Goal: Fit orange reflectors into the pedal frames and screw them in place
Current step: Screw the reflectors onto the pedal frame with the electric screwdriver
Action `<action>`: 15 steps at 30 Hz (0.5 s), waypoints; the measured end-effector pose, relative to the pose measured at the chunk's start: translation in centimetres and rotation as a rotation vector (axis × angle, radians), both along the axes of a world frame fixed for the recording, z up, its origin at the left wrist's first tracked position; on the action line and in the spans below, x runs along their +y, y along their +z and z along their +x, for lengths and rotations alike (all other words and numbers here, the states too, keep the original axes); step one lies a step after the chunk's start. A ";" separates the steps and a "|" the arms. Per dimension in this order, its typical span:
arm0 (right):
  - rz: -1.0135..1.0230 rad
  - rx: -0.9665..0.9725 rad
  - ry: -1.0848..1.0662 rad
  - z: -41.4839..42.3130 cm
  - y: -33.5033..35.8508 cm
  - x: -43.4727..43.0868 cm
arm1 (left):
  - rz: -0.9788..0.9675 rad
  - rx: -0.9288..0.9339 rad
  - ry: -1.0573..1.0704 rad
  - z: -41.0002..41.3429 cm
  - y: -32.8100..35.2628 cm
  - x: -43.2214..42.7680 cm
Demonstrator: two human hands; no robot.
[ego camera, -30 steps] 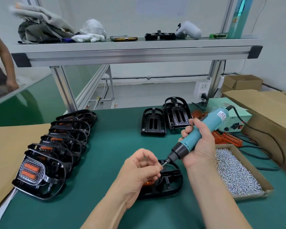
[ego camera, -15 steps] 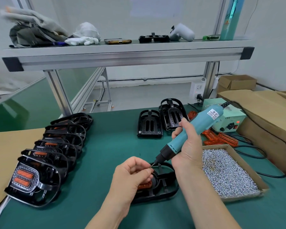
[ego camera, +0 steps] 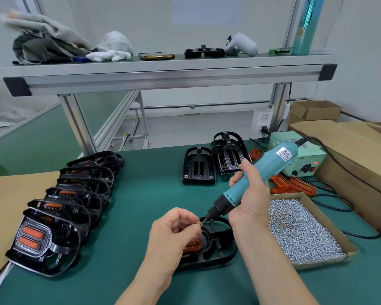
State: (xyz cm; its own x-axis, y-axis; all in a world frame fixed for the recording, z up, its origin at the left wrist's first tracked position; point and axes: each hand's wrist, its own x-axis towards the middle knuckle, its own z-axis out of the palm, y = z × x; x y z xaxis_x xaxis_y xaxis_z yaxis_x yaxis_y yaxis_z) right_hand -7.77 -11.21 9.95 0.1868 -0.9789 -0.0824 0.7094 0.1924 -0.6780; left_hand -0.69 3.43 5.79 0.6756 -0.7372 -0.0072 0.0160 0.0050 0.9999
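Note:
A black pedal frame [ego camera: 220, 249] lies on the green mat in front of me, with an orange reflector [ego camera: 193, 247] seated in it, partly hidden by my left hand [ego camera: 172, 234]. That hand pinches a small screw [ego camera: 200, 223] at the tip of a teal electric screwdriver [ego camera: 251, 183]. My right hand [ego camera: 251, 199] grips the screwdriver's body, tilted with its bit pointing down-left over the frame.
A row of finished pedals [ego camera: 59, 208] lines the left. Two empty frames [ego camera: 213, 164] stand at the back. Loose orange reflectors [ego camera: 293, 184] lie by a cardboard tray of screws [ego camera: 301, 232]. The driver's power box [ego camera: 304, 157] and cardboard boxes [ego camera: 361, 155] sit at right.
Both hands, with the screwdriver tip and screw, have come lower and closer to the pedal frame. A person at the far left edge has gone out of view.

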 end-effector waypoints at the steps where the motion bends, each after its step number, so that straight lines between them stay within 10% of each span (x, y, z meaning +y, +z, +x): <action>1: 0.000 0.004 -0.001 0.0 -0.1 0.1 | 0.002 -0.011 0.000 0.0 0.1 0.0; 15: -0.009 0.022 -0.021 0.2 -0.1 0.2 | 0.047 -0.089 0.015 -0.1 -0.2 0.1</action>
